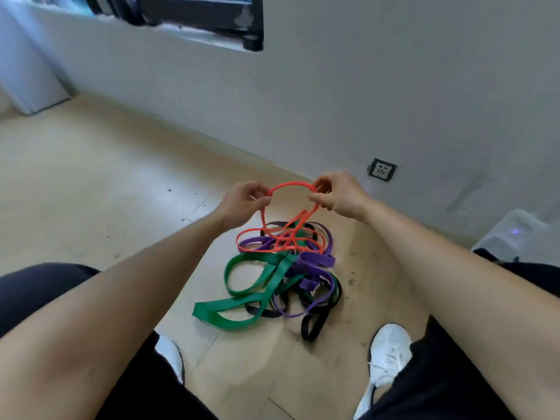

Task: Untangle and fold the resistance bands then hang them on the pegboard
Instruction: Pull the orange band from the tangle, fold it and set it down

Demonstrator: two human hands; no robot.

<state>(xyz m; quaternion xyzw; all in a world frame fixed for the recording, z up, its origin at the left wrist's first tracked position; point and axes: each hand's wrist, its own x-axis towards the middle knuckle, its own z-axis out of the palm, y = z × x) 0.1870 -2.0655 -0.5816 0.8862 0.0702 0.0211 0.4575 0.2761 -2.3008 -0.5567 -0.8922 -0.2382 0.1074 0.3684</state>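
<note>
A pale wooden floor (91, 192) is seen below a plain grey wall (394, 86). A mixed-up pile of stretchy rubber bands is lying on the floor. A wide flat green band (269, 277) is spread at the near left. A flat purple band (315, 262) is looped through the middle. A flat black band (315, 325) is tucked under at the near right. A thin orange band (291, 184) is held up over the far side, with its lower loops on the pile. Its top loop is pinched by the left hand (245, 204) and the right hand (339, 195).

The untangling step is judged to be in hand. Next, the orange band should be pulled free gently, so the others are not dragged along. No pegboard is seen.
</note>
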